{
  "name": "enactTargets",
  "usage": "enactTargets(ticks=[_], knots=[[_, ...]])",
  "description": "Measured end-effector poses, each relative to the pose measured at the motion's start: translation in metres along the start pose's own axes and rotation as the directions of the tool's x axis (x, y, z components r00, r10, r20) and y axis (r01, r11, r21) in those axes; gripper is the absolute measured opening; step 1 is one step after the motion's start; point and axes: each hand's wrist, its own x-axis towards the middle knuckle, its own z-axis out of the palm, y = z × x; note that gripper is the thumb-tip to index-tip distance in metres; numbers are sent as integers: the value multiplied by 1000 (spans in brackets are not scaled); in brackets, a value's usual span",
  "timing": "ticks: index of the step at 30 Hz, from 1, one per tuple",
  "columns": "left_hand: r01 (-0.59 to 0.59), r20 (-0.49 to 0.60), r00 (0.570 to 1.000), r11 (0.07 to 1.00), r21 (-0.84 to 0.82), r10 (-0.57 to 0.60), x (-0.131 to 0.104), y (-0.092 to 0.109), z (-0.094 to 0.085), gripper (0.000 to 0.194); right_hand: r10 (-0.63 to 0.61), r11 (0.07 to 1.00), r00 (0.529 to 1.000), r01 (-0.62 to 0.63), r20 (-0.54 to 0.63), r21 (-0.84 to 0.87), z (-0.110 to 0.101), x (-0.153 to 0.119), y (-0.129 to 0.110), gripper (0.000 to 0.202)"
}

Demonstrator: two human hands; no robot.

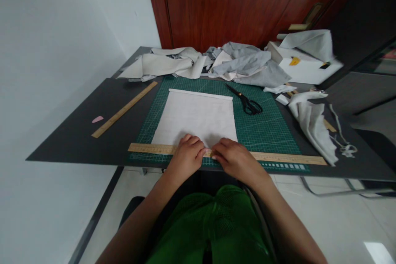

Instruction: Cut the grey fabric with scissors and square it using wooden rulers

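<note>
A white piece of fabric (198,115) lies flat on the green cutting mat (266,132), with a narrow folded strip along its far edge. Across its near edge runs a wooden ruler (284,157). My left hand (188,156) rests over the ruler with fingers curled at the fabric's near edge. Close beside it, my right hand (234,159) is curled the same way, its fingertips almost meeting the left thumb. Both hands look closed on the fabric edge at the ruler; the fingertips are partly hidden. Black-handled scissors (247,102) lie beyond the right hand.
A second wooden ruler (123,110) and a pink chalk-like piece (97,119) lie on the dark table (74,132) at left. Fabric heaps (244,64) line the back. A white box (305,66) stands back right, near a crumpled cloth (309,115) and cord (340,132).
</note>
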Motion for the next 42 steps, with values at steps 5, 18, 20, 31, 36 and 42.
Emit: enactTargets(ticks=[5,18,20,31,36,42], knots=[[-11,-10,1000,1000,-7,11,0,-2,-1,23,4,1000,1000,-4,-7,7,3,1,-6,8],[50,25,998,999,16,-50,-1,2,-3,28,88,966,993,-104,-79,-237,20,-9,-50,47],[57,34,998,998,40,-59,-3,4,-3,26,102,948,991,-122,-82,-295,27,-10,-57,51],[-59,35,998,965,255,51,-25,19,4,13,72,954,997,-71,-6,-293,21,-15,-41,43],[1,-52,998,943,333,18,-33,29,22,20,33,966,999,-32,-2,-255,24,-17,-29,38],[26,-34,999,958,286,-17,-30,38,18,23,-77,954,993,47,-91,-295,42,-21,-11,29]])
